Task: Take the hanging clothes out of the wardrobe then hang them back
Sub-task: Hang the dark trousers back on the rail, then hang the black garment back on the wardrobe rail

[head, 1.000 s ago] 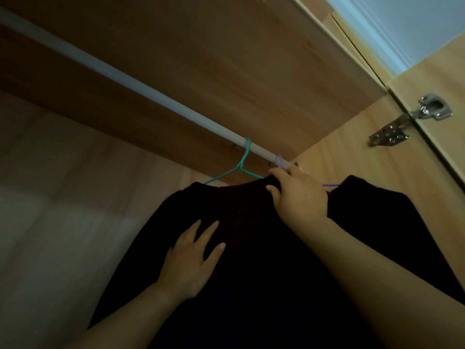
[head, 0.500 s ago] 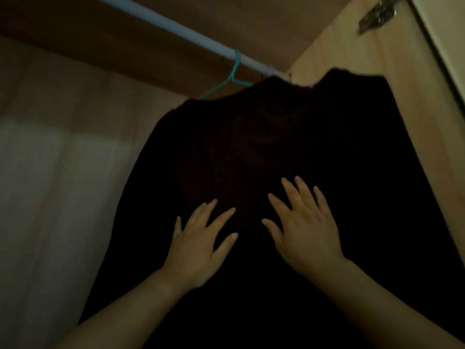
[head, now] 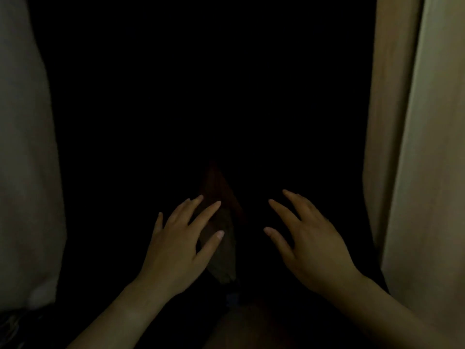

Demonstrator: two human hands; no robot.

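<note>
A black garment [head: 201,96] hangs in front of me and fills most of the dark head view. A narrow gap [head: 221,238] opens in the fabric low in the middle. My left hand [head: 178,245] is spread flat against the cloth just left of that gap. My right hand [head: 307,243] is spread with fingers apart on the cloth to its right. Neither hand holds anything. The rail and the hangers are out of view.
The pale wardrobe back panel [head: 22,147] shows at the left. The light wooden side wall [head: 392,122] and a paler door edge [head: 437,172] stand at the right. A dim patterned fabric [head: 15,328] lies at the bottom left.
My right hand let go of the hanger at the rail and came down onto the cloth. The view dropped from the rail to the lower garment, and both hands slid downward.
</note>
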